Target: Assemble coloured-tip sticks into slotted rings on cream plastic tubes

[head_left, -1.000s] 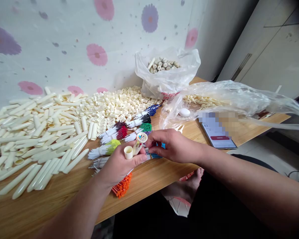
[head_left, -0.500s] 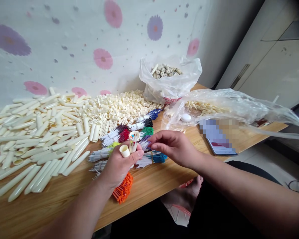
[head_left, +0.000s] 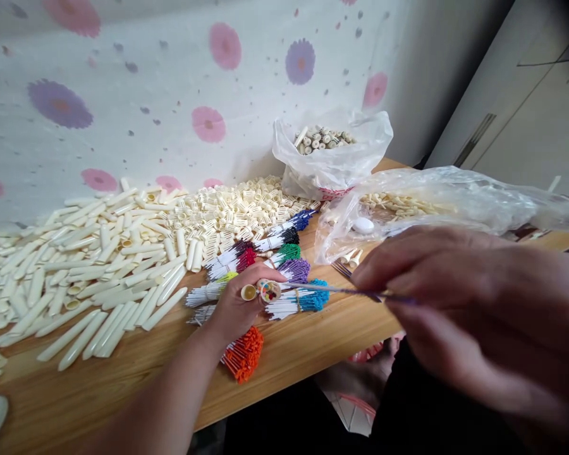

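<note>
My left hand (head_left: 237, 313) is closed around two cream plastic pen parts above the table. One is a multicolour pen body (head_left: 269, 291) with coloured tips showing in its round end; the other is an open hollow tube (head_left: 249, 292). Close to the camera and blurred, my right hand (head_left: 464, 309) pinches thin purple pen refills (head_left: 332, 288), one reaching left towards the pen body. Around my left hand lie banded refill bundles: purple (head_left: 298, 270), light blue (head_left: 315, 296), green (head_left: 290, 251), red (head_left: 246, 259) and orange (head_left: 244, 355).
Cream pen barrels (head_left: 123, 272) cover the table's left side, beside a heap of small slotted parts (head_left: 232, 205). A plastic bag of round parts (head_left: 325, 139) stands at the back. Right of it, a clear bag (head_left: 474, 189) lies over small cream pieces (head_left: 403, 205).
My right hand has come up and right, close to the camera, with purple refills now in its fingers. The pen body in my left hand has tipped so its end faces me. The view has shifted slightly.
</note>
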Demonstrator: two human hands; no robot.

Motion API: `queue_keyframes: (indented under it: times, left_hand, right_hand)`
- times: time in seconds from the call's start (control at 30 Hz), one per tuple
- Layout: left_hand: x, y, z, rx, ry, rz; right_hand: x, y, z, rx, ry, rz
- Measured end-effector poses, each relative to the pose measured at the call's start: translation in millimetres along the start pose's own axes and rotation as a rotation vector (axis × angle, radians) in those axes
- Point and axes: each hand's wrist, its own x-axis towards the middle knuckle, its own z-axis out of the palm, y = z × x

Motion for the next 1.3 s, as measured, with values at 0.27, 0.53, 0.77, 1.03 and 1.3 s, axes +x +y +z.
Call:
queue_keyframes:
  times: [0.27, 0.53, 0.77, 1.03, 1.3]
  left_hand:
    - [-2.9, 5.0, 2.5, -0.025, -0.039, 0.039]
    - [-3.2, 4.9, 2.2, 0.004, -0.020, 0.072]
    - [-3.6, 4.2, -0.5, 0.068, -0.058, 0.168]
    - [-3.9, 2.2, 1.9, 0.112, 0.010, 0.185]
    - [-6.0, 7.8, 2.5, 0.250, 0.091, 0.324]
  right_hand:
    - [-2.5, -4.9, 17.5, -0.152, -0.104, -0.074]
    - [-8.9, 5.6, 33.7, -0.163, -0.166, -0.120]
    - [-13.0, 22.0, 56.7, -0.093, -0.049, -0.007]
    - [-21.7, 39.5, 69.5, -0.154, 0.054, -0.012]
    - [-17.8, 39.8, 68.8, -0.114, 0.041, 0.049]
